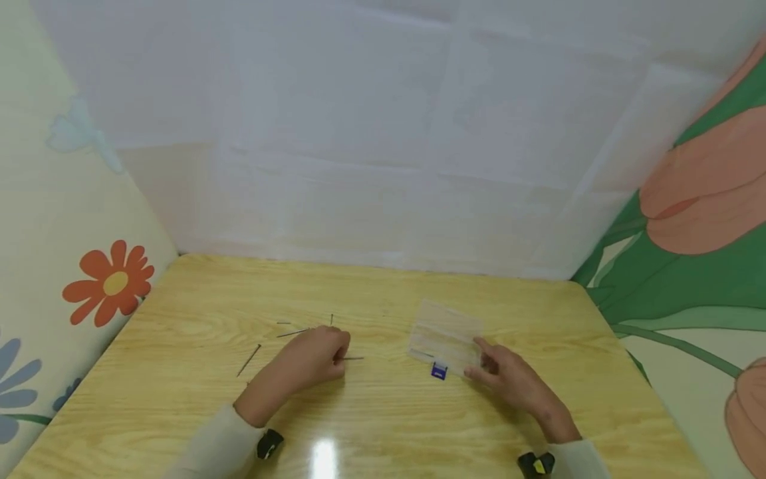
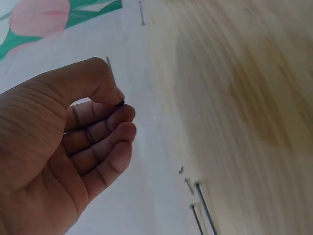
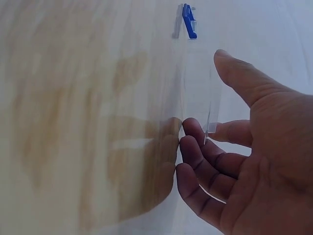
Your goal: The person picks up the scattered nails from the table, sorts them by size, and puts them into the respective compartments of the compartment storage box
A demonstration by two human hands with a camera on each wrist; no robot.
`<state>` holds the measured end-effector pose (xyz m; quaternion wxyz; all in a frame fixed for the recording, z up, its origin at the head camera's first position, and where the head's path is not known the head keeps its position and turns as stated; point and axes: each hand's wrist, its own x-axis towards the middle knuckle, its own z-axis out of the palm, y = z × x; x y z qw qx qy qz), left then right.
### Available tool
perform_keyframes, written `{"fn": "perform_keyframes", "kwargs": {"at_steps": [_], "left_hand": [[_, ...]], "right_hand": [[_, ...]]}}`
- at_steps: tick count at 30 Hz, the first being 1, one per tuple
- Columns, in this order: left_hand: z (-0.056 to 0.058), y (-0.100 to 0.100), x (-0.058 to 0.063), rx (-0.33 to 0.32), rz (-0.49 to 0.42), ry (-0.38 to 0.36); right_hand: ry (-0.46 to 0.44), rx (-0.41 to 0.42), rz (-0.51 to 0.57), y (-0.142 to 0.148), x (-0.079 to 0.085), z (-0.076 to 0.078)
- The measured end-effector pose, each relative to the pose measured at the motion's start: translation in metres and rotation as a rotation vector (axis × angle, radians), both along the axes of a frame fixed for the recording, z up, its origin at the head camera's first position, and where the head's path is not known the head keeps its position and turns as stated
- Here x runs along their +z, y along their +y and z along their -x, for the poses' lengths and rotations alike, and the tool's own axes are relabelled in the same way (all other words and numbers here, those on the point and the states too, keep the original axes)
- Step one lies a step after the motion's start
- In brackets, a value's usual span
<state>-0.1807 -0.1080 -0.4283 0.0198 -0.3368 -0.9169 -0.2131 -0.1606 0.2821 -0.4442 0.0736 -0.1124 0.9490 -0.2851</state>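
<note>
My left hand (image 1: 312,356) pinches a thin nail (image 1: 355,358) between thumb and forefinger, just over the table left of centre. The nail's shank points to the right, and its head end shows at the fingertips in the left wrist view. Right of it, a clear flat plastic box (image 1: 445,332) lies on the table, with a blue latch (image 1: 439,370) on its near side. A thin dark line shows inside the box near that side. My right hand (image 1: 509,380) rests at the box's right side, forefinger on its edge, thumb spread apart near the front corner.
Several loose nails of different lengths lie on the wooden table (image 1: 383,426) around my left hand, among them a long nail (image 1: 249,360) at the left and a short nail (image 1: 332,319) behind the hand. A white sheet (image 1: 359,166) hangs along the back edge.
</note>
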Motion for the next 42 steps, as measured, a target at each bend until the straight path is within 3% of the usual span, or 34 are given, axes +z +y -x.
{"fn": "perform_keyframes", "kwargs": {"at_steps": [12,19,22,30,42], "left_hand": [[0.034,0.066,-0.004,-0.097,0.051,0.039],[0.047,0.098,-0.004,-0.118,0.048,0.037],[0.049,0.111,-0.003,-0.127,0.042,0.018],[0.050,0.131,-0.003,-0.094,0.128,0.053],[0.041,0.125,-0.003,-0.050,0.193,0.146]], "right_hand": [[-0.011,-0.023,0.025,0.002,-0.003,0.005],[-0.011,-0.026,0.002,0.001,-0.002,0.004],[-0.010,-0.039,0.000,0.001,-0.003,0.004],[-0.007,-0.026,0.039,0.002,-0.004,0.003],[-0.035,-0.030,0.044,0.002,-0.004,0.004]]}}
